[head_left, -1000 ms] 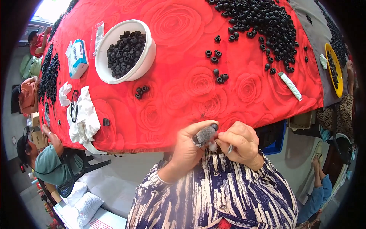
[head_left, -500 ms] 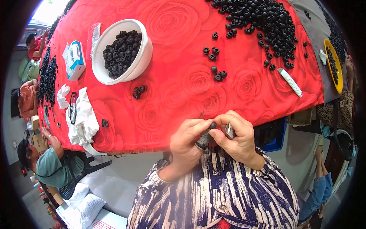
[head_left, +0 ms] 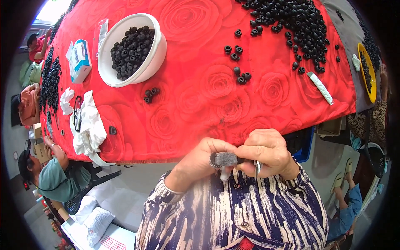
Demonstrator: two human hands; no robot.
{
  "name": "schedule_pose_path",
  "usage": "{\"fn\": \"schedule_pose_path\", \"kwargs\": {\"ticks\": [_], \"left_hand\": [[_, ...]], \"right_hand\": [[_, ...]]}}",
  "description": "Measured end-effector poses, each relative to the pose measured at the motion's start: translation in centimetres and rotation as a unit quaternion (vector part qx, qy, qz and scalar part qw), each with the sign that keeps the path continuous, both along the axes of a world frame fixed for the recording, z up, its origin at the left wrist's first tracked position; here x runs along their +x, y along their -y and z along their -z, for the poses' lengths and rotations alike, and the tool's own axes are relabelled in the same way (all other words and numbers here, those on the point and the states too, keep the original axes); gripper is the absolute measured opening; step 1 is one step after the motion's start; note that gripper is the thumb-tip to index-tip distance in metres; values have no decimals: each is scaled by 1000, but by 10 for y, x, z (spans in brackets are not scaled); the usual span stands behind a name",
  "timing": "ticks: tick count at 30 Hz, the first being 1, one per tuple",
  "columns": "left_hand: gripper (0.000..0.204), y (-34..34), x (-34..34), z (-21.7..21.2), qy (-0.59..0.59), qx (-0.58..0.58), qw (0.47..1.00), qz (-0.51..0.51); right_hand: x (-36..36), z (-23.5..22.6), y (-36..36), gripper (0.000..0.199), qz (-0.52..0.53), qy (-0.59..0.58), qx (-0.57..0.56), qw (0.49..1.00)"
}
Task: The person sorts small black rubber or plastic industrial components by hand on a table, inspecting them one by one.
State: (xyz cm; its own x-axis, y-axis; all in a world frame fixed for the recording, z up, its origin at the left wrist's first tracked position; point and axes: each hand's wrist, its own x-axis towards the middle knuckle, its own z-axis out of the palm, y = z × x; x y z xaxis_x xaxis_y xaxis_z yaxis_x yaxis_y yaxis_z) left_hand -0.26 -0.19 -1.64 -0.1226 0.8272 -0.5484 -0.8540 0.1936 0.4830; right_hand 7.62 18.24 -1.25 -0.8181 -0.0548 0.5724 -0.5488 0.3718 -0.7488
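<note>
Both my hands are together just off the table's near edge, in front of my patterned shirt. My left hand point(head_left: 193, 162) is closed, a sooty grey cloth finger cover point(head_left: 224, 159) on one finger and a whiter tip below it. Between the two hands a bit of a small black rubber part point(head_left: 241, 160) shows, mostly hidden by fingers. My right hand point(head_left: 268, 150) is closed around a small shiny metal tool point(head_left: 258, 168), whose end pokes out below the fingers; its exact kind is hidden. The right fingertips touch the left hand's fingers.
A white bowl point(head_left: 160, 58) of black rubber parts stands at the back left, beside a tissue box point(head_left: 81, 62) and white cloth point(head_left: 92, 129). A heap of black parts point(head_left: 298, 25) lies far right, near a white packet point(head_left: 320, 88). Other people sit around the red-covered table.
My left hand has turned, bringing the grey finger cover level. My right hand has rotated knuckles up, and its metal tool now points down. The black part is more covered. The view has shifted slightly.
</note>
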Motion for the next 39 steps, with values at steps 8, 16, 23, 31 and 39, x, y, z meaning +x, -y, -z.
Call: {"fn": "schedule_pose_path", "kwargs": {"ticks": [8, 16, 23, 31, 39], "left_hand": [[20, -3, 17, 5, 16, 44, 990, -133], [21, -6, 21, -4, -5, 67, 982, -178], [18, -4, 10, -3, -149, 42, 979, -132], [17, -5, 6, -6, -142, 31, 982, -117], [18, -8, 1, -3, -114, 33, 988, -103]], "right_hand": [[1, 0, 1, 29, 36, -23, 12, 999], [8, -2, 3, 32, 104, -65, 121, 985], [13, -8, -5, 32, 92, 134, 59, 985], [6, -9, -9, 21, 60, 197, 20, 978], [0, -7, -10, 19, 44, 218, 52, 973]]}}
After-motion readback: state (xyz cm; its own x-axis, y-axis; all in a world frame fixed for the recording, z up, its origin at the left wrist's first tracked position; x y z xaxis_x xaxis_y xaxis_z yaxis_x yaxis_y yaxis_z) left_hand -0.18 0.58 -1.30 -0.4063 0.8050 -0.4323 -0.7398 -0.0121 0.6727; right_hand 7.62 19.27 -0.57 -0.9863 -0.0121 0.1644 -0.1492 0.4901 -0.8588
